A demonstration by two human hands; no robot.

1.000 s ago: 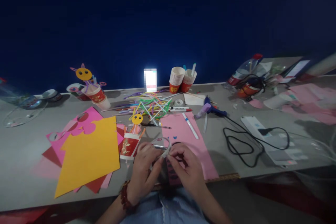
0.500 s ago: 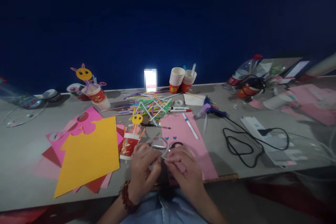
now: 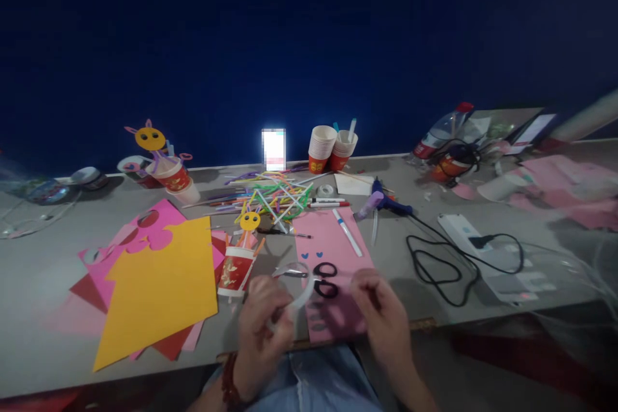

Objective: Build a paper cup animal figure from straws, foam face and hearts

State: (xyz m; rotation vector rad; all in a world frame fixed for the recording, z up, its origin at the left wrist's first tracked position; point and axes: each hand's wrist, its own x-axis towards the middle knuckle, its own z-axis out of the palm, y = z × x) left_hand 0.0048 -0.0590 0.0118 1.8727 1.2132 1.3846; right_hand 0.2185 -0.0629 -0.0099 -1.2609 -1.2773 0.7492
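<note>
My left hand is closed around a roll of clear tape, its pale ring standing out to the right of the fingers. My right hand is held apart from it, over the right edge of a pink paper sheet. Its thumb and fingers are pinched together; whatever is between them is too small to make out. Black-handled scissors lie on the pink sheet between my hands. Two small blue paper hearts rest above them. A red paper cup with a yellow animal face stands just left of my left hand.
Yellow paper covers pink and red sheets at left. Colourful pipe cleaners lie in a heap behind, near stacked paper cups. A blue glue gun and its looped black cable lead to a power strip at right.
My right hand has moved away to the right from the tape roll and my left hand. The scissors' handles now show in full. The view has shifted slightly.
</note>
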